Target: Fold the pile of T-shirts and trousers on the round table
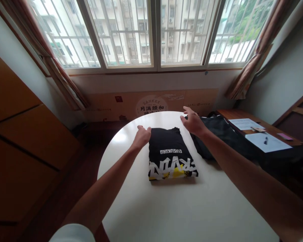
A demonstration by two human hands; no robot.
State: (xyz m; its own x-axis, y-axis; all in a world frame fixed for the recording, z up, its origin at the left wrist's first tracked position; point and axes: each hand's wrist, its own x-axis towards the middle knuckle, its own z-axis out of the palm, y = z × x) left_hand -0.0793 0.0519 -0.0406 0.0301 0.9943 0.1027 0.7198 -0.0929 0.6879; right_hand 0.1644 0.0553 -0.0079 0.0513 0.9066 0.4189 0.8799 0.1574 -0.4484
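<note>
A folded black T-shirt (170, 154) with white and yellow print lies on a round white table (181, 211). My left hand (142, 136) reaches to the shirt's far left corner, fingers curled loosely and touching or nearly touching the cloth. My right hand (192, 121) hovers just past the far right corner, fingers spread and holding nothing. Both arms stretch forward on either side of the shirt.
A pile of dark clothes (217, 136) lies right of the shirt. Behind it a wooden desk (265, 129) carries papers (267, 142) and a pen. A barred window (151, 33), curtains and a cardboard panel (151, 104) are at the back. A wooden cabinet (20, 134) stands left.
</note>
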